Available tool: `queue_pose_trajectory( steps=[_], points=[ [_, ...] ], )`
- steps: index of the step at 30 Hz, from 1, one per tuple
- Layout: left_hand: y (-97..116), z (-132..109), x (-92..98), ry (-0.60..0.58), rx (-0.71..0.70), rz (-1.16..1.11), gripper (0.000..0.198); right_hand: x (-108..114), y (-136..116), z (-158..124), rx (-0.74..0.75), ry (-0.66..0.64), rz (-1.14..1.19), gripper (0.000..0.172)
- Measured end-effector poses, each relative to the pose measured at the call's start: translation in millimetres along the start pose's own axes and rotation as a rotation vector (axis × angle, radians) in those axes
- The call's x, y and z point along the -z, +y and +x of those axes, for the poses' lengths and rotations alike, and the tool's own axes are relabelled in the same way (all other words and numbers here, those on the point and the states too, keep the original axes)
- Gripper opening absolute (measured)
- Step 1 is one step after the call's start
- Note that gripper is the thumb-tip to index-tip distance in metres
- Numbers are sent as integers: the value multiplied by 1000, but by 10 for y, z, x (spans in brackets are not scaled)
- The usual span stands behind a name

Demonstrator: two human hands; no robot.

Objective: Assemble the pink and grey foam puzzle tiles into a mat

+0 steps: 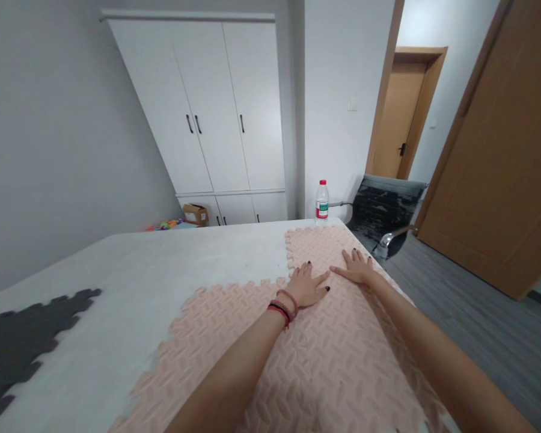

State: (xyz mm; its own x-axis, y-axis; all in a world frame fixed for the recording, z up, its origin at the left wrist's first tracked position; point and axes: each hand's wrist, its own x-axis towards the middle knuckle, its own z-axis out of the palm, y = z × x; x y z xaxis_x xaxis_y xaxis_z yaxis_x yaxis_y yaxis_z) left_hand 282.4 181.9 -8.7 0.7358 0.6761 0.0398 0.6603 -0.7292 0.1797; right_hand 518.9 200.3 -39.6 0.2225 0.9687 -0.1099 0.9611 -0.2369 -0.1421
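You are in a plain room with a white cupboard (pixel 216 114) at the back and brown doors (pixel 500 156) on the right. In front of you is a big white table (pixel 130 276). Pink mats (pixel 324 349) lie on it, joined like puzzle pieces. 1 mat reaches up to the far edge, near a water bottle (pixel 322 201).

Your left hand (pixel 306 285) lies flat on the pink mats, fingers spread wide, holding nothing. It has red and black bands (pixel 283 308) at the wrist. Your right hand (pixel 356 267) lies flat just beside it, also spread wide and holding nothing. Both hands press near the seam where 2 mats meet.

It looks like you are pushing the pieces together so the teeth lock. Next, I think you need to press all along that seam.

A dark gray mat (pixel 22 343) sits well apart on the left. A black chair (pixel 388 210) stands past the table.
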Motion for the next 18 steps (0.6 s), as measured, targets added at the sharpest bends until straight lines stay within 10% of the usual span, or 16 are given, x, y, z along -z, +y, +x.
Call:
queue_pose_trajectory(
  steps=[10, 18],
  points=[
    [234, -199, -22, 97, -10, -35, 64, -6, 41, 54, 17, -40, -15, 103],
    [122, -616, 321, 67, -117, -191, 40, 64, -51, -36, -33, 1, 73, 81]
  ],
)
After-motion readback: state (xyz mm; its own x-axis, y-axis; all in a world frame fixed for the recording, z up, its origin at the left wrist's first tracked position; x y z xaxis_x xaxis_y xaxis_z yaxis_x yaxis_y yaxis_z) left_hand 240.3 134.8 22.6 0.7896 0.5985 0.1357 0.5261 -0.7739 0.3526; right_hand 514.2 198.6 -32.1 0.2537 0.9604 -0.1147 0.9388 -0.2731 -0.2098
